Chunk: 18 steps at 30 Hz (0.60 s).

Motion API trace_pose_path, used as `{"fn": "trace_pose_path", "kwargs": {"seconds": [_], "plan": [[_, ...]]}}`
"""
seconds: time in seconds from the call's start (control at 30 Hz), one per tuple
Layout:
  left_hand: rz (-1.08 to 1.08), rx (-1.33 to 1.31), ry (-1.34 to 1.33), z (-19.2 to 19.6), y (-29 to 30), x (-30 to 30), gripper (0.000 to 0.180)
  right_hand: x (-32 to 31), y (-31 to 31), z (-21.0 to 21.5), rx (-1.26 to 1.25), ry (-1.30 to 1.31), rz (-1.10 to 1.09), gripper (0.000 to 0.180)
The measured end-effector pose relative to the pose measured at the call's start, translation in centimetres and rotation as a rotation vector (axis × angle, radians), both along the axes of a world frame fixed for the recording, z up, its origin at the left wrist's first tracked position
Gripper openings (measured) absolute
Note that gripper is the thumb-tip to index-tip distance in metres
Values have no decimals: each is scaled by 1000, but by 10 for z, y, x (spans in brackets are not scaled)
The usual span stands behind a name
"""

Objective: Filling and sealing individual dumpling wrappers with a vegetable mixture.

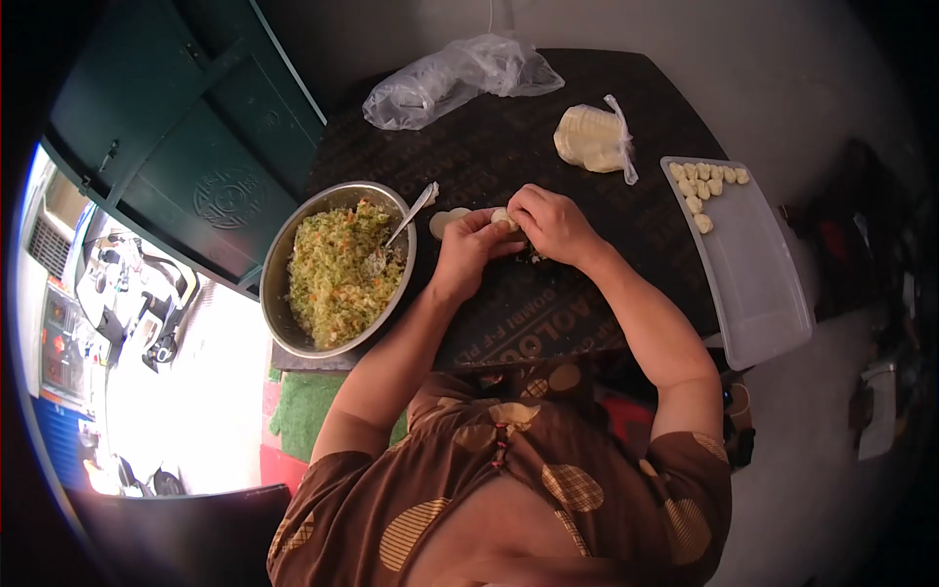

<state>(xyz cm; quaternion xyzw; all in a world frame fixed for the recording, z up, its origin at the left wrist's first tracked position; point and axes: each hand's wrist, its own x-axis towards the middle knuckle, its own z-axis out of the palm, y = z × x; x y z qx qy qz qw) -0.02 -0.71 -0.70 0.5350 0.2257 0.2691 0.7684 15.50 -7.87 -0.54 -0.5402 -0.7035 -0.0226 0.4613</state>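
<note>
Over the middle of the dark table, my left hand (468,252) and my right hand (558,227) meet around a small pale dumpling (503,217). The fingers of both are closed on its wrapper, which hides part of it. Just beside my left fingers lie a few round dough wrappers (445,221). A steel bowl (271,281) stands to the left, heaped with chopped green and orange vegetable filling (337,274). A metal spoon (411,212) leans in the filling, its handle over the bowl's rim. Some crumbs of filling (536,256) lie under my right hand.
At the table's right edge a translucent plastic tray (753,284) holds several finished dumplings (696,178) at its far end. Toward the back lie a bag of pale round wrappers (591,139) and a crumpled clear plastic bag (450,83). A green metal door (196,127) stands at left.
</note>
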Motion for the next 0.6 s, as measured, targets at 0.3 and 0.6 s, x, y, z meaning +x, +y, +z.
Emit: {"fn": "trace_pose_path", "kwargs": {"seconds": [0.3,0.6], "plan": [[-39,-184,-263,-10,3,1,29,-3,-2,3,-7,21,-2,4],[-67,-221,-229,-7,4,1,31,-4,0,1,-5,27,-8,3]]}}
